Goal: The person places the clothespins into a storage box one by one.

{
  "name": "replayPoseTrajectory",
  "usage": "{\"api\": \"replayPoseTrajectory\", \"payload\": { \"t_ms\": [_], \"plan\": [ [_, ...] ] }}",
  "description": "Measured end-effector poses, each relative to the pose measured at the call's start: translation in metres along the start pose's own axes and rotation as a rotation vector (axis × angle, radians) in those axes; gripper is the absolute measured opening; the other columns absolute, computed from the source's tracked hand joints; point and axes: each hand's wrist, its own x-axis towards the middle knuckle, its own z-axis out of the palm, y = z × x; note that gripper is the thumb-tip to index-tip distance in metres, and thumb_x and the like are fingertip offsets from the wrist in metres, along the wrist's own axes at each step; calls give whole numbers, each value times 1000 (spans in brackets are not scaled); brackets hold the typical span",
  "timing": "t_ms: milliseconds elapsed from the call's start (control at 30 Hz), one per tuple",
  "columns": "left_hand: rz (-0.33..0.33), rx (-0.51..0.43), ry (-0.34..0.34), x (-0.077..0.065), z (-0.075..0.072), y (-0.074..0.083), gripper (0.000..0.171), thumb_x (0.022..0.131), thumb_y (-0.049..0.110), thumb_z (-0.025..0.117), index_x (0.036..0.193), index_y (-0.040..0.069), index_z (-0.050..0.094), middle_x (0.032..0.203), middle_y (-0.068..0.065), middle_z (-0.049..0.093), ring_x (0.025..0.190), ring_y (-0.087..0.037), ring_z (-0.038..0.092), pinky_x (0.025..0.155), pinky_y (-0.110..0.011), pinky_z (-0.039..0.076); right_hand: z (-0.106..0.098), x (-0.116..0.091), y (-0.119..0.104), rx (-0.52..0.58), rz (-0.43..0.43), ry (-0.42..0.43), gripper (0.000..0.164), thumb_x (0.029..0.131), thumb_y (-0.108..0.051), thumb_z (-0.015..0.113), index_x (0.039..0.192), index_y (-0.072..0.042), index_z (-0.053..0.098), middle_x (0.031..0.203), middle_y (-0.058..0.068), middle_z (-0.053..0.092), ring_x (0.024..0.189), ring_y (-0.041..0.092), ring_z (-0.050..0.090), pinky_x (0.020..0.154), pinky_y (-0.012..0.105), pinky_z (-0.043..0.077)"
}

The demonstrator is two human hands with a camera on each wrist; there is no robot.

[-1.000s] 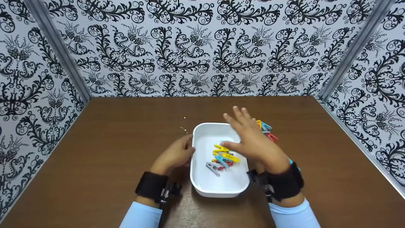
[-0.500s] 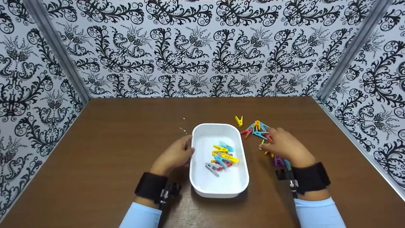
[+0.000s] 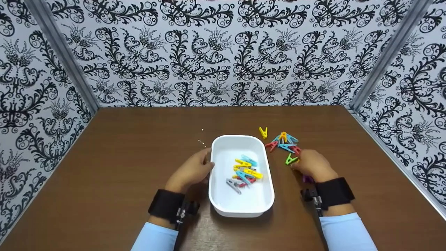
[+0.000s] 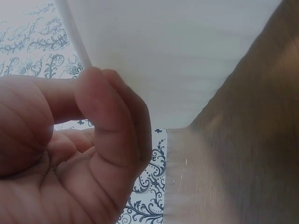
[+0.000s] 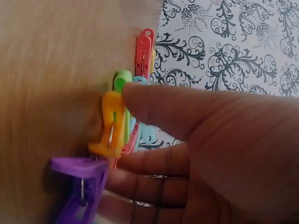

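The right hand (image 3: 315, 165) had come down from above the white tub (image 3: 240, 205) among loose pegs (image 3: 287, 147) toward the bench's (image 3: 139, 167) right edge. The left hand (image 3: 191, 170) still gripped the tub's left rim, with mixed pegs (image 3: 252, 173) inside. The right wrist view showed what the head view mostly hid: the right hand curled around an orange peg (image 5: 107, 122) beside a purple peg (image 5: 88, 169), whether pinching it I could not tell.

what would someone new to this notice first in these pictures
Most likely the white tray near the middle of the brown table, with colourful clothespins inside and the left hand on its left rim. Next, the loose clothespins right of the tray, where the right hand seems to pinch an orange clothespin. The black-and-white patterned wall behind would also stand out.
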Motion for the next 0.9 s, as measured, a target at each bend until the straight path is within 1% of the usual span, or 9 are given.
{"api": "replayPoseTrajectory", "payload": {
  "t_ms": [67, 200, 300, 433, 500, 567, 733, 867, 900],
  "plan": [
    [3, 3, 1, 0, 0, 1, 54, 100, 5, 51, 152, 1, 35, 85, -13, 54, 65, -19, 60, 58, -35, 56, 0, 0, 0, -10, -31, -4, 25, 89, -22, 68, 86, 3, 64, 71, 9, 56, 56, 21, 55, 50, 32, 43],
    [-3, -11, -3, -1, -1, 1, 53, 101, 6, 51, 152, 3, 35, 85, -13, 55, 65, -20, 59, 58, -34, 56, 1, 3, -1, -14, -62, -36, 12, 86, -13, 65, 85, -1, 64, 73, 8, 54, 62, 23, 54, 53, 33, 43],
    [-6, -18, -4, -1, -1, 1, 53, 101, 6, 51, 152, 3, 36, 85, -14, 55, 65, -20, 59, 58, -34, 55, 1, 4, -2, 7, -54, -58, 9, 86, -10, 63, 90, -1, 64, 76, 8, 54, 66, 24, 53, 55, 34, 44],
    [-1, -27, -7, -2, -1, 2, 52, 101, 6, 51, 151, 3, 36, 88, -17, 56, 65, -21, 59, 58, -35, 55, -3, 4, -4, 44, -44, -56, 18, 88, -8, 60, 103, 0, 64, 84, 11, 57, 69, 25, 54, 56, 34, 45],
    [-4, -30, -6, -2, 0, 2, 52, 101, 6, 51, 151, 3, 36, 91, -19, 57, 68, -23, 61, 58, -34, 55, -5, 3, -6, 75, -41, -58, 25, 89, -8, 59, 113, 0, 61, 88, 13, 58, 70, 26, 55, 56, 35, 46],
    [-8, -31, -6, -2, 0, 2, 52, 101, 6, 51, 151, 3, 36, 93, -20, 57, 70, -24, 62, 58, -34, 55, -8, 1, -8, 99, -51, -71, 30, 89, -7, 58, 118, 0, 58, 91, 14, 58, 70, 26, 55, 54, 35, 48],
    [-12, -18, 0, -1, 0, 2, 52, 101, 6, 51, 151, 4, 36, 95, -20, 57, 71, -25, 62, 59, -35, 56, -14, -5, -11, 142, -93, -120, 24, 86, -5, 58, 110, -2, 57, 85, 11, 56, 61, 24, 55, 45, 32, 48],
    [10, -50, -4, 0, 1, 1, 52, 100, 3, 50, 150, 2, 37, 97, -23, 57, 73, -29, 64, 57, -34, 56, -18, -10, -14, 110, -209, -64, 18, 82, -3, 59, 100, -3, 57, 78, 6, 53, 58, 20, 53, 46, 31, 45],
    [15, -56, -4, 0, 2, 1, 52, 100, 2, 49, 150, 1, 36, 97, -23, 57, 73, -30, 65, 56, -34, 56, -20, -12, -15, 100, -239, -43, 17, 81, -2, 60, 98, -3, 57, 77, 5, 53, 59, 20, 52, 48, 31, 45]
  ]
}}
